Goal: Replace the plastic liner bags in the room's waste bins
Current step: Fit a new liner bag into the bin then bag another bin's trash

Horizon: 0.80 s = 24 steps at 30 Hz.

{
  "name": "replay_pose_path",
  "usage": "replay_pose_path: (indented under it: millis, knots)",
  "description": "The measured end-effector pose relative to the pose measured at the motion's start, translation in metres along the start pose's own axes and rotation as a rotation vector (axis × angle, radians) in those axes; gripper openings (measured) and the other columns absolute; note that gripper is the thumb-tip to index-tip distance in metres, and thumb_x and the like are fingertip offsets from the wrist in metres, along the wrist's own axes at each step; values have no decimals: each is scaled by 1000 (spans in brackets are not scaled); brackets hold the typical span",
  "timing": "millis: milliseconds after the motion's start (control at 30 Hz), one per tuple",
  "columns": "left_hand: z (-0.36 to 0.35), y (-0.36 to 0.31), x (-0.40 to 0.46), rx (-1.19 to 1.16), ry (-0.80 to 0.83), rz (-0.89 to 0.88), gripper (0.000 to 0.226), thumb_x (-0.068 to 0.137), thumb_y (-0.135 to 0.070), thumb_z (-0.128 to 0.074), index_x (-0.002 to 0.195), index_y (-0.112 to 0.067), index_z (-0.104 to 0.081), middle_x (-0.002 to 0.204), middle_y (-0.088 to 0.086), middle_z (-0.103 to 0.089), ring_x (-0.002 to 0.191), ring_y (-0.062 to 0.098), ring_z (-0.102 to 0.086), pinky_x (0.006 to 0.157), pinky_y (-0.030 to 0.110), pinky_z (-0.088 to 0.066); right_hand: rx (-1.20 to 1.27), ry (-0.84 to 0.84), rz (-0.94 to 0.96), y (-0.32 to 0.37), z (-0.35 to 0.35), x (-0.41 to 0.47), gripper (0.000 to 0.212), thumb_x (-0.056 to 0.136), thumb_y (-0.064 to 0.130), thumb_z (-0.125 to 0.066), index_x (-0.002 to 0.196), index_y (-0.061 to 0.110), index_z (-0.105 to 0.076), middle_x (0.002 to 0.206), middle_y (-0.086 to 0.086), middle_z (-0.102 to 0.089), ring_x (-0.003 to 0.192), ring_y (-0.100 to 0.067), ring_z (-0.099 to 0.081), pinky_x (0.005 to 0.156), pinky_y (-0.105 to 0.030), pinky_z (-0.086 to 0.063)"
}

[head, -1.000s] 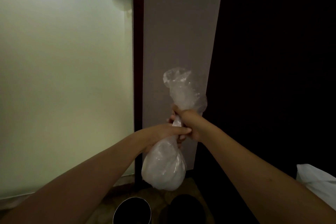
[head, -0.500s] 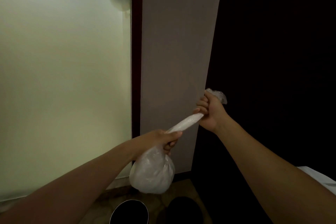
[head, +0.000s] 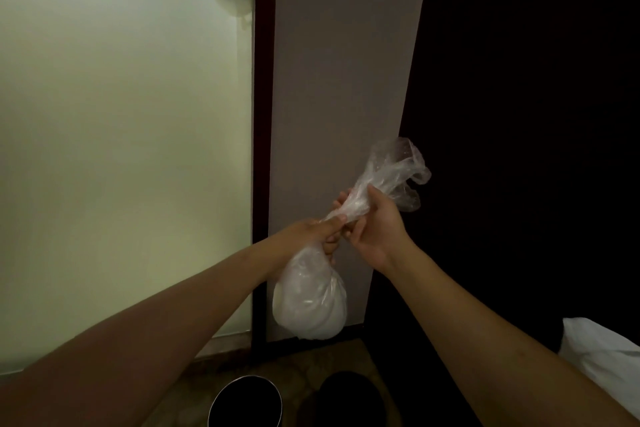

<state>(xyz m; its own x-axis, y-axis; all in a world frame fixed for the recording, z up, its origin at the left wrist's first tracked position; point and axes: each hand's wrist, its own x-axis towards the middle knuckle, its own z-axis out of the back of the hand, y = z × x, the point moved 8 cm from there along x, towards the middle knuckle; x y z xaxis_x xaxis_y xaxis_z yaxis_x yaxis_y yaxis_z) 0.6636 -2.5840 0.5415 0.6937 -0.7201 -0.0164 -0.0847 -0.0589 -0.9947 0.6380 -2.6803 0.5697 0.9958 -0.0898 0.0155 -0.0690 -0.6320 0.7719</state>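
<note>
L hand [head: 313, 230], R hand [head: 372, 225] grip bag [head: 310, 305], bin [head: 246, 402] cropped

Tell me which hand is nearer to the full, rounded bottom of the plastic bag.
The left hand. It grips the neck of the plastic liner bag directly above the bulge. The right hand holds the twisted neck higher, below the loose open end.
</note>
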Motion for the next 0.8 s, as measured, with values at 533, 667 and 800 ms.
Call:
replay_pose_path:
  millis: [533,667,800]
  knots:
    - [2,16,-31,429,-6,200,21,83,-16,-76,70,-12,-60,71,6,-57,76,19,-55,78,33,-48,-625,-132,182,14,-48,-2,27,99,21,-47,74,14,-54,50,6,-41,47,-11,-39,56,-30,-45]
    - [4,0,-26,687,-95,193,46,68,-38,-72,102,-7,-66,86,11,-62,89,28,-58,80,33,-44,-1201,-181,348,38,-50,2,32,101,29,-42,84,13,-63,71,0,-59,66,-20,-56,66,-36,-47]
    - [-7,-23,-13,1532,-170,-16,22,86,-43,-61,76,-25,-54,84,-2,-61,85,19,-63,75,32,-49,-1614,-188,185,27,-16,15,22,98,12,-42,95,1,-61,85,-13,-60,72,-25,-54,68,-34,-47]
